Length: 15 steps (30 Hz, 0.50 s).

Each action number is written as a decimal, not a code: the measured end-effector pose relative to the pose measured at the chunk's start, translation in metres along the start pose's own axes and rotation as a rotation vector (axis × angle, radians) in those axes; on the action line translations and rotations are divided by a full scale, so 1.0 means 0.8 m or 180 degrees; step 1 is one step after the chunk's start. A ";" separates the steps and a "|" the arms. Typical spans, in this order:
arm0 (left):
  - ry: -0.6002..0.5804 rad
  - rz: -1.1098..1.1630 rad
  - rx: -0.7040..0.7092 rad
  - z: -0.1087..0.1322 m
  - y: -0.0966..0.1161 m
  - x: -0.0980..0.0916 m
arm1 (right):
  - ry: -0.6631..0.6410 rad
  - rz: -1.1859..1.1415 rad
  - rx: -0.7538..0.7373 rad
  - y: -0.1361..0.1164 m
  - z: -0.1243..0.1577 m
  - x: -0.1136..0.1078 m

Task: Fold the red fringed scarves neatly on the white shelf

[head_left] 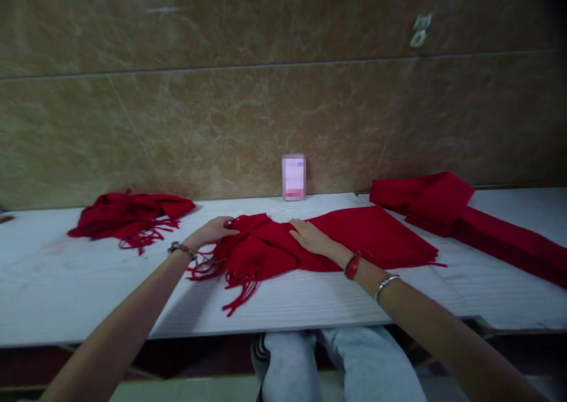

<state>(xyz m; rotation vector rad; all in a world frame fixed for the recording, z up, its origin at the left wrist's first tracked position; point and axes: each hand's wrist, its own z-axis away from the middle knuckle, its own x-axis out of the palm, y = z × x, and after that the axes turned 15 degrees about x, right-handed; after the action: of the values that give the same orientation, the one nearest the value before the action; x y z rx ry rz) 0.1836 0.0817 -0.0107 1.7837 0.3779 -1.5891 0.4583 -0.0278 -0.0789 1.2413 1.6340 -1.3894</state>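
From where I'm standing, the long, flat red cloth scarf with fringed ends is lying across the white wood-grained tabletop, directly before the person. Their right hand is resting palm-down on its middle, fingers extended. Their left hand is curving around the bunched left end; I can't tell whether it is pinching the fabric.

That end is lying rumpled, so pressing on it could be setting creases, and its loose strands could be snarling if fingers are dragging through them. A hard tug could be skewing the smoother right half. A wide sweep towards the wall could be toppling the upright, pale-screened phone.

Counting, I'm seeing one scarf under the hands, one crumpled red fringed cloth lying to the left, and one folded red cloth length trailing off to the right, though its layers could be hiding another. One phone is standing by the wall, and one silver metal bangle is circling the right forearm.
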 end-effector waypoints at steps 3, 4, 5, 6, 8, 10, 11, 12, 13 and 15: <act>0.0345 -0.0101 0.0231 0.009 -0.015 -0.007 | 0.0071 -0.0149 0.0059 0.005 0.002 0.005; 0.0546 -0.0243 0.0225 0.012 -0.022 -0.012 | 0.0086 -0.0174 0.0036 0.005 0.002 0.004; 0.0741 -0.0420 0.0169 0.015 -0.030 -0.017 | 0.0089 -0.0179 0.0011 0.005 0.002 0.003; 0.0896 -0.0612 0.0083 0.018 -0.038 -0.023 | 0.0080 -0.0169 0.0001 0.005 0.003 0.002; 0.1121 -0.0996 -0.0037 0.027 -0.055 -0.037 | 0.0046 -0.0145 0.0020 0.004 0.003 0.001; 0.1287 -0.1352 -0.0080 0.037 -0.071 -0.053 | 0.0027 -0.0144 0.0049 0.005 0.003 0.001; 0.1376 -0.1514 -0.0127 0.042 -0.079 -0.061 | 0.0025 -0.0150 0.0054 0.005 0.003 0.001; 0.1476 -0.1644 -0.0203 0.046 -0.087 -0.069 | 0.0022 -0.0156 0.0052 0.006 0.002 0.001; 0.1545 -0.1719 -0.0292 0.050 -0.094 -0.075 | 0.0019 -0.0164 0.0050 0.007 0.002 0.002; 0.1536 -0.1680 -0.0415 0.058 -0.104 -0.080 | 0.0014 -0.0195 0.0047 0.009 0.000 0.003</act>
<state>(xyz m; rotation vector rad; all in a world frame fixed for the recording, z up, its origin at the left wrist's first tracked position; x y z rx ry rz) 0.0832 0.1246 0.0245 2.0599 1.2346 -1.3937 0.4639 -0.0273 -0.0838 1.2125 1.6805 -1.4391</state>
